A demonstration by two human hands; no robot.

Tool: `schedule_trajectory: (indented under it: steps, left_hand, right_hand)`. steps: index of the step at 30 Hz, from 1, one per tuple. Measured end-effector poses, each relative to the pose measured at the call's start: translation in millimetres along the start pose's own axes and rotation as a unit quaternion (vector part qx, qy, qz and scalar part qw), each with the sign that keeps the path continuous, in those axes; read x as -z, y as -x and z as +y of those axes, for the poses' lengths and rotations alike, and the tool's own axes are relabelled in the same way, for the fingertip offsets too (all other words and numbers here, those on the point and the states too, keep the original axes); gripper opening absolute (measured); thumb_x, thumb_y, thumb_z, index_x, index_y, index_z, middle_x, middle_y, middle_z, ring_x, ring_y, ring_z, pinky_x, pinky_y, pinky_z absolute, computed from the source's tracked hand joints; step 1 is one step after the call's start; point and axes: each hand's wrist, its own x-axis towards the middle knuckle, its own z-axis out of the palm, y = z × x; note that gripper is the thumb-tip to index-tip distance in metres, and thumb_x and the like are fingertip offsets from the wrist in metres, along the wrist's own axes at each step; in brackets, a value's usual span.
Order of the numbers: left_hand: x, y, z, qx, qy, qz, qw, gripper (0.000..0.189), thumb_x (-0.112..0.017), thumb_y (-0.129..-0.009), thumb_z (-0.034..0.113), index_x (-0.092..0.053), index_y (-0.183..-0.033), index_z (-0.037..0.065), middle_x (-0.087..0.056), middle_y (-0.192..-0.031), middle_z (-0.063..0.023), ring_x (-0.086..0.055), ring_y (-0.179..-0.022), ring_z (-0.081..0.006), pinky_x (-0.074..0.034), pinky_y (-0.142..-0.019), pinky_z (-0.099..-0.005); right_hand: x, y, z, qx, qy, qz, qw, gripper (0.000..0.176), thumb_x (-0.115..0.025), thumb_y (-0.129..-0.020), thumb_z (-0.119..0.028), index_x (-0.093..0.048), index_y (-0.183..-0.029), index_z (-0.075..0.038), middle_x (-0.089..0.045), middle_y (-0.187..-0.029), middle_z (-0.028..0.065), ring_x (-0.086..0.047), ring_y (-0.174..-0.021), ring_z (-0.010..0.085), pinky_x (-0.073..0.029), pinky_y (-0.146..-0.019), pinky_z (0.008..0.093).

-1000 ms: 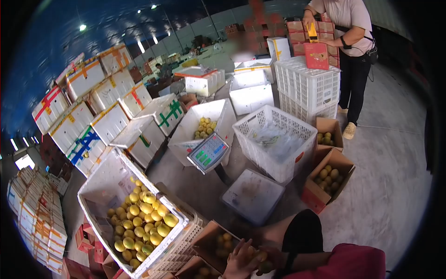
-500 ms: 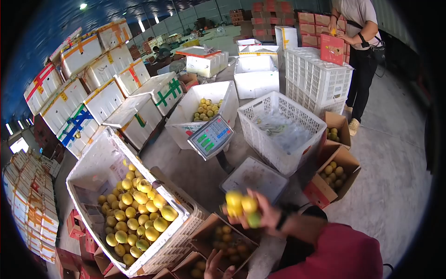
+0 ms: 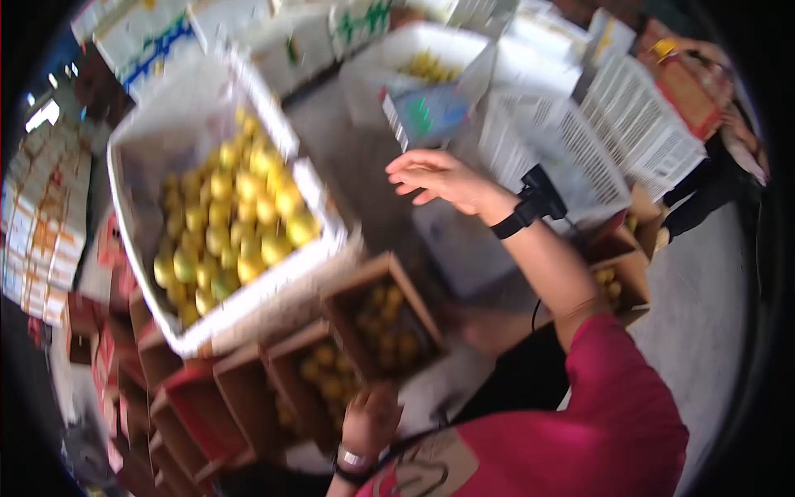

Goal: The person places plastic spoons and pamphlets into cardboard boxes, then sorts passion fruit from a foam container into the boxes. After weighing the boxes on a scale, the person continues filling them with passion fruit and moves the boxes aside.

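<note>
My right hand (image 3: 435,178) is raised in front of the scale display (image 3: 431,113), palm down, with fingers stretched out and nothing in them. A black band with a small device circles that wrist. To its left stands a large white foam box (image 3: 319,195) heaped with yellow round fruit (image 3: 232,211). Low in the view, my left hand (image 3: 370,422) is beside the near edge of a cardboard box (image 3: 277,364) that holds more of this fruit; its fingers are blurred. Another cardboard box (image 3: 431,331) with fruit stands just above that hand.
Several cardboard boxes (image 3: 207,414) line up at lower left. The scale's flat platform (image 3: 464,253) lies beyond the fruit boxes. White plastic crates (image 3: 609,157) stand at right, near a person (image 3: 729,157) at a red box (image 3: 687,91). White foam boxes are stacked at far left and behind.
The yellow fruit that my right hand held is gone from it, and its fingers have straightened. The view has swung down, bringing more cardboard boxes into sight.
</note>
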Motion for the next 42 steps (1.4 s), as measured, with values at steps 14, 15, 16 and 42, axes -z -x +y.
schedule_trajectory:
  steps: [14,15,16,42]
  left_hand:
    - [-49,31,-29,0.368,0.169,-0.115,0.907,0.043,-0.064,-0.082,0.049,-0.069,-0.079,0.006,-0.065,-0.06,-0.0102,-0.067,-0.061,-0.0276,-0.052,-0.059,-0.0375]
    - [-50,36,-26,0.371,0.173,-0.117,0.905,0.043,-0.064,-0.082,0.049,-0.069,-0.079,0.006,-0.065,-0.06,-0.0102,-0.067,-0.061,-0.0276,-0.052,-0.059,-0.0375]
    - [-50,41,-22,0.328,0.128,-0.123,0.928,0.043,-0.064,-0.082,0.049,-0.069,-0.079,0.007,-0.064,-0.061,-0.0104,-0.066,-0.062,-0.0277,-0.052,-0.06,-0.0372]
    - [-29,92,-29,0.185,0.088,-0.089,0.975,0.026,-0.067,-0.082,0.022,-0.064,-0.097,0.002,-0.067,-0.081,-0.0134,-0.067,-0.071,-0.0249,-0.053,-0.064,-0.0329]
  right_hand:
    - [-109,120,249,-0.15,0.412,-0.014,0.899,0.029,-0.059,-0.077,-0.019,-0.063,-0.091,0.006,-0.062,-0.084,0.0306,-0.062,-0.085,0.045,-0.05,-0.076,0.0465]
    - [-109,124,247,-0.139,0.439,-0.041,0.887,0.028,-0.059,-0.076,-0.016,-0.063,-0.092,0.006,-0.062,-0.085,0.0309,-0.061,-0.085,0.045,-0.049,-0.076,0.0471]
    - [-115,142,243,-0.165,0.433,-0.008,0.886,0.028,-0.059,-0.076,-0.016,-0.064,-0.094,0.005,-0.062,-0.084,0.0302,-0.062,-0.084,0.0441,-0.05,-0.075,0.0475]
    - [-139,189,210,-0.148,0.429,0.115,0.884,0.032,-0.055,-0.077,-0.011,-0.055,-0.107,0.001,-0.061,-0.095,0.0262,-0.06,-0.084,0.0442,-0.051,-0.073,0.0484]
